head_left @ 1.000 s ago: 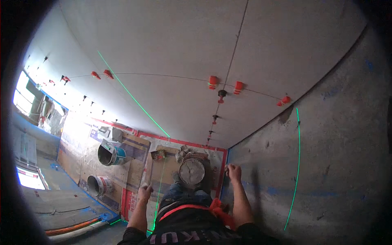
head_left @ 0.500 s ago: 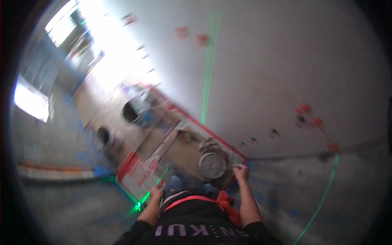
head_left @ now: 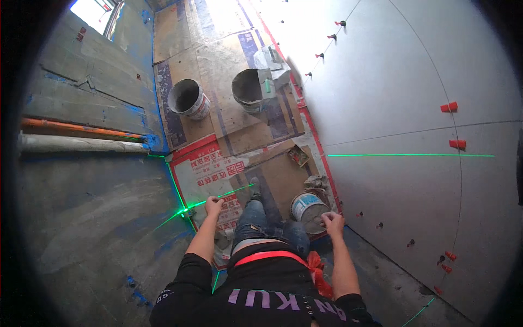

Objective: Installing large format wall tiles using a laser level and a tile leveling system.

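Note:
My left hand is curled in the lower middle of the view, above the printed protective board. My right hand is also curled, in front of a white-and-blue bucket on the floor. Whatever is in either hand is too small to make out. My legs show below me on cardboard. A bright green laser spot lies left of my left hand, with thin green lines running from it.
Two grimy buckets stand farther ahead on cardboard. A small open box lies nearer. A tiled wall with red levelling clips rises on the right; pipes run along the rough left wall beneath a window.
My view has swung left, bringing the pipes, window and cardboard path ahead and moving the tiled wall to the right. Both hands stay low and curled.

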`<action>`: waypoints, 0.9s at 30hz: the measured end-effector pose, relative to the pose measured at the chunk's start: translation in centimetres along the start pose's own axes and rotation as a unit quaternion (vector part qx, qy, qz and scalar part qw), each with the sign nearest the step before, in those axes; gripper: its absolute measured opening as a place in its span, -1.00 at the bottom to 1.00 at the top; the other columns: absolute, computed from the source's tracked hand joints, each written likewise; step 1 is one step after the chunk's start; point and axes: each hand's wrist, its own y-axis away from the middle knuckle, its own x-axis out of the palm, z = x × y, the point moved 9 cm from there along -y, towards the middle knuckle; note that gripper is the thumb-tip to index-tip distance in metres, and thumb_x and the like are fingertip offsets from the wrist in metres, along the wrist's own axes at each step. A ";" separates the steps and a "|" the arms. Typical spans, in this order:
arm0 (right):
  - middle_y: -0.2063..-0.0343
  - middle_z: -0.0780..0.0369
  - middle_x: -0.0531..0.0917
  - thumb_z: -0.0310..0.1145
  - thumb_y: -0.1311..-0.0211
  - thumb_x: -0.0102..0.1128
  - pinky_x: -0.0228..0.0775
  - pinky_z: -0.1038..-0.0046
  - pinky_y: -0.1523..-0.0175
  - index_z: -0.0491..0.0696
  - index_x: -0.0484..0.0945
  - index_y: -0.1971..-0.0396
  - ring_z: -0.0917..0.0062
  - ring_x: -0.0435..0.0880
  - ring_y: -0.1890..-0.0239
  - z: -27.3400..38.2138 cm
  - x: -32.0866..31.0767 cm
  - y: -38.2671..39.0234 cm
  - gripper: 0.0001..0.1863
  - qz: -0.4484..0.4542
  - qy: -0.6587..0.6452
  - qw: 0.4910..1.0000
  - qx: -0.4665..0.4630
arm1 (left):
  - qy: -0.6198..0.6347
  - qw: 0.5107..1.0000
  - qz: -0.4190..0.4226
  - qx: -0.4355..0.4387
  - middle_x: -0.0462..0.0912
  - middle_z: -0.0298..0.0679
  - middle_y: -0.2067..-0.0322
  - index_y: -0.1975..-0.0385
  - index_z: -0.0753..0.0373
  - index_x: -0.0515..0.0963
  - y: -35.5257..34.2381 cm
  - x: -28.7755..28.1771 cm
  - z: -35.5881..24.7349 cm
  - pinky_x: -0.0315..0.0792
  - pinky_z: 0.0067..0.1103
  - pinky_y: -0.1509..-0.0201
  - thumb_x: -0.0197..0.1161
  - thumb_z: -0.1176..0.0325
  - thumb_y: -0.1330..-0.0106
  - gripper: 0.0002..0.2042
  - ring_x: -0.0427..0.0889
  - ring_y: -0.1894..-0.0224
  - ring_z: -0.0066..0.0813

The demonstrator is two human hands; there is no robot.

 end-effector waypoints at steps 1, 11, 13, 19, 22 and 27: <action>0.49 0.15 0.79 -0.38 -0.35 0.36 0.63 0.46 0.32 -0.24 0.75 0.27 0.50 0.79 0.48 0.9 -0.5 -0.4 -0.81 -0.012 0.004 1.000 0.014 | -0.042 0.998 -0.004 -0.044 0.78 -0.15 0.35 0.27 0.34 0.71 -0.1 -0.1 -0.3 0.63 -0.46 0.10 0.52 0.32 -0.19 -0.76 0.78 0.21 -0.42; 0.43 0.20 0.78 -0.25 -0.48 0.26 0.57 0.46 0.37 -0.15 0.73 0.25 0.52 0.76 0.42 0.5 -0.4 -6.2 -0.75 -0.060 0.047 0.997 0.019 | -0.034 0.997 0.071 0.017 0.81 -0.02 0.29 0.17 0.34 0.76 -7.1 0.0 -2.3 0.57 -0.20 0.07 0.30 0.00 -0.40 -0.57 0.76 0.25 -0.15; 0.46 0.23 0.77 -0.20 -0.51 0.23 0.56 0.48 0.33 -0.13 0.73 0.28 0.57 0.76 0.42 -0.8 -1.8 -7.8 -0.70 -0.081 -0.148 0.976 0.138 | -0.158 0.978 0.040 0.133 0.78 -0.06 0.46 0.30 0.41 0.75 -6.6 3.4 -8.9 0.58 -0.29 0.18 0.39 0.13 -0.35 -0.64 0.74 0.39 -0.34; 0.45 0.26 0.75 -0.17 -0.54 0.20 0.56 0.49 0.32 -0.14 0.71 0.34 0.59 0.71 0.47 13.2 -17.1 -12.8 -0.65 -0.247 -0.258 0.932 -0.059 | -0.106 0.890 0.319 0.310 0.82 -0.15 0.29 0.16 0.39 0.74 5.0 21.3 -36.6 0.58 -0.46 0.12 0.33 0.23 -0.41 -0.70 0.76 0.23 -0.42; 0.43 0.26 0.74 -0.19 -0.53 0.21 0.58 0.46 0.30 -0.15 0.71 0.33 0.58 0.71 0.43 17.6 -24.4 -12.3 -0.67 -0.298 -0.262 0.913 -0.096 | -0.069 0.837 0.326 0.433 0.81 -0.15 0.18 0.02 0.36 0.70 11.0 27.3 -51.8 0.58 -0.47 0.00 0.31 0.20 -0.49 -0.68 0.74 0.16 -0.47; 0.39 0.24 0.76 -0.22 -0.54 0.18 0.63 0.41 0.29 -0.14 0.70 0.23 0.51 0.75 0.41 15.0 -23.2 -17.4 -0.72 -0.232 -0.359 0.901 -0.073 | 0.020 0.864 0.297 0.407 0.81 -0.15 0.28 0.05 0.35 0.72 14.4 29.7 -61.9 0.61 -0.45 0.08 0.38 0.19 -0.43 -0.68 0.77 0.22 -0.46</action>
